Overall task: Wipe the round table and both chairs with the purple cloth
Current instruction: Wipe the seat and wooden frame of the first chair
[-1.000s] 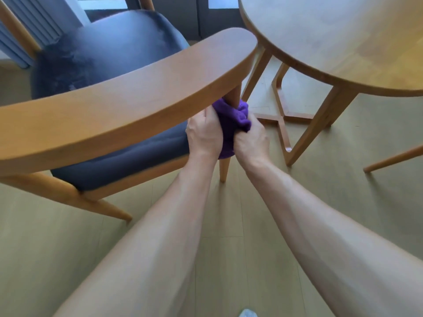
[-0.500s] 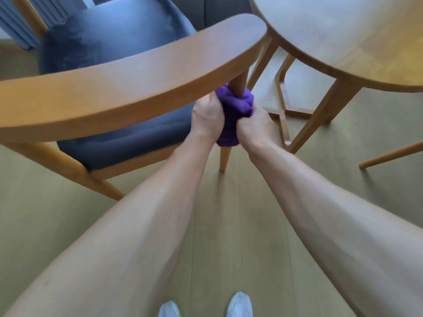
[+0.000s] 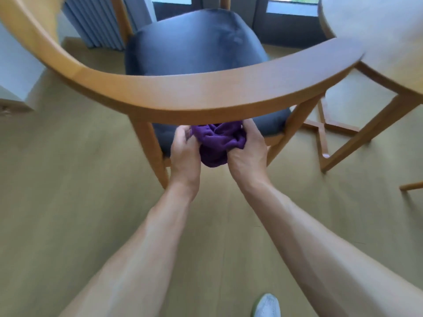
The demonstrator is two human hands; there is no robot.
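A wooden chair [image 3: 206,94] with a curved backrest and a dark blue seat cushion [image 3: 194,42] stands in front of me. Below the backrest, behind the seat, I hold the bunched purple cloth [image 3: 217,143] between both hands. My left hand [image 3: 185,154] grips its left side with curled fingers. My right hand [image 3: 248,152] grips its right side. The cloth is free of the chair's rear legs. The round wooden table [image 3: 377,37] fills the upper right corner.
The table's wooden legs and cross base [image 3: 325,131] stand to the right of the chair. Another chair's leg [image 3: 412,186] shows at the right edge. A grey pleated curtain [image 3: 96,24] hangs at the back left. My shoe [image 3: 266,305] is at the bottom on the wood floor.
The cloth was wrapped round the chair's right rear leg; both hands have pulled it off and now hold it bunched between the two rear legs. My view has swung left, centring the chair.
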